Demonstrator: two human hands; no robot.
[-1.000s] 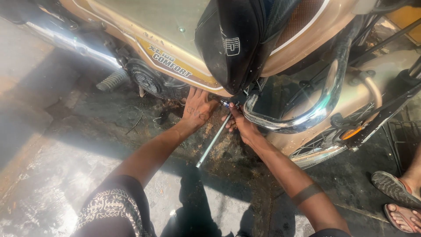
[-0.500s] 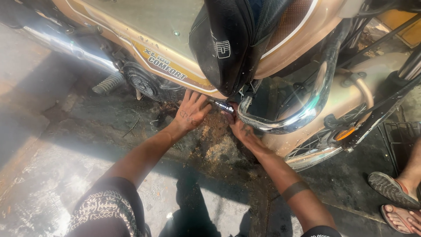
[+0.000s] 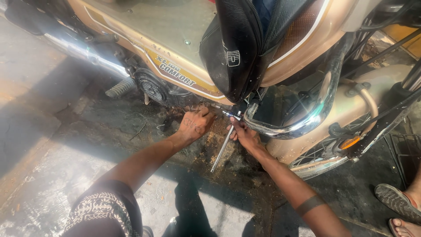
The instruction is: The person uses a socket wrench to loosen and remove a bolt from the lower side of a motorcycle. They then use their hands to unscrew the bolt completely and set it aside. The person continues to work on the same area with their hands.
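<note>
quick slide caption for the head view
Left hand braced under a tan moped while right hand holds a long metal wrench.

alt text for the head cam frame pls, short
Two bare hands work low on a tan motorcycle: the right hand grips the top of a long metal wrench beside the chrome crash guard, and the left hand presses against the bike's underside. A black bag hangs above; another person's sandalled foot shows at lower right.

Working outside on a rough concrete floor (image 3: 52,184), stained dark with oil and dirt under me. Hard sunlight glares off the left side, deep shadow across the middle.
</note>
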